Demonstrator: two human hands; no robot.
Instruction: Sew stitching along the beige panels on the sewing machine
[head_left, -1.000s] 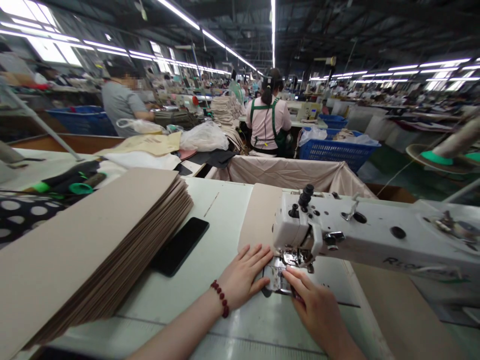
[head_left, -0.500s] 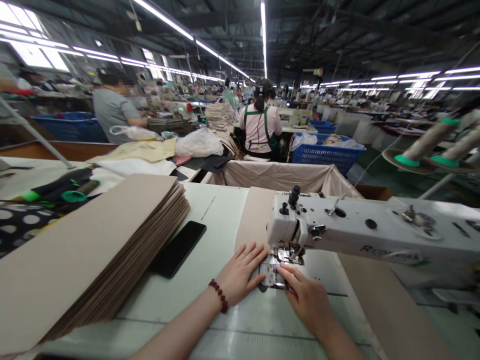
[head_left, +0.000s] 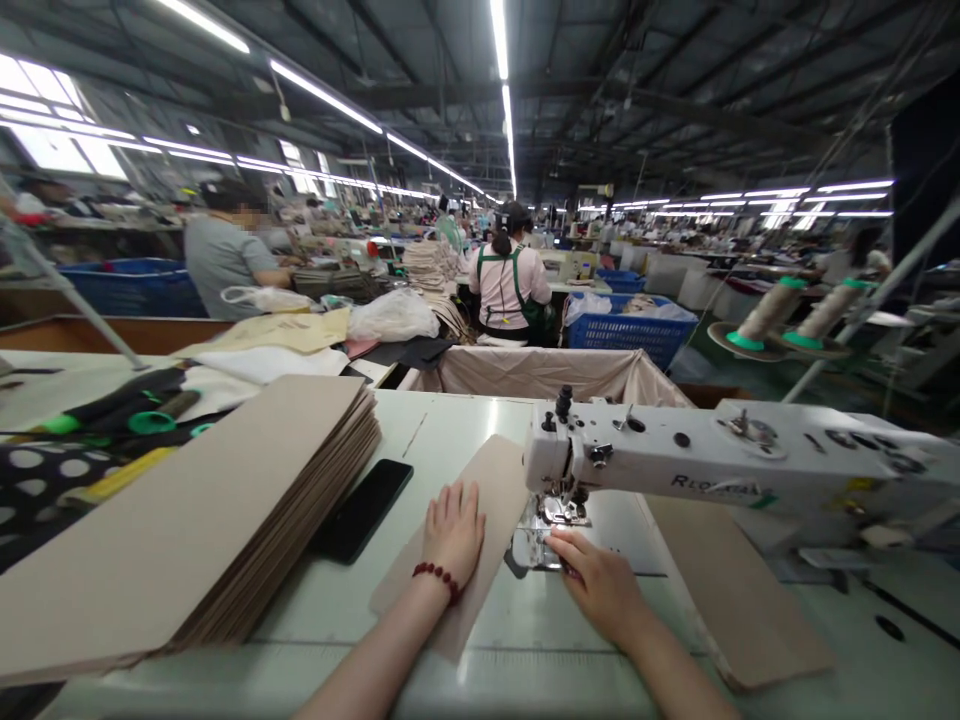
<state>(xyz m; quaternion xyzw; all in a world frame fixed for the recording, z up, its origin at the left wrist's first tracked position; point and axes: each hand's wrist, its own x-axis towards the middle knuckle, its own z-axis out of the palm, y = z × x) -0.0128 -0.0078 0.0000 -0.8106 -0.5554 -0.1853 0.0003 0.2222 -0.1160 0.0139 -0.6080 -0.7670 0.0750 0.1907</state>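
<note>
L fingers [head_left: 454, 505] sl. spread, flat on beige panel [head_left: 500, 505]; R fingers [head_left: 568, 548] half curled by mach. plate [head_left: 531, 549], can't tell grip.

This is a large sewing workshop; a white sewing machine [head_left: 652, 460] and a thick stack of beige panels [head_left: 225, 510] stand on a pale worktable [head_left: 442, 415]; thread cones [head_left: 766, 312] rise behind the machine; beyond, people [head_left: 501, 285] work among blue crates [head_left: 626, 335] and piled pieces [head_left: 426, 265], under strip lights [head_left: 499, 40] and dark roof beams [head_left: 622, 97].
</note>
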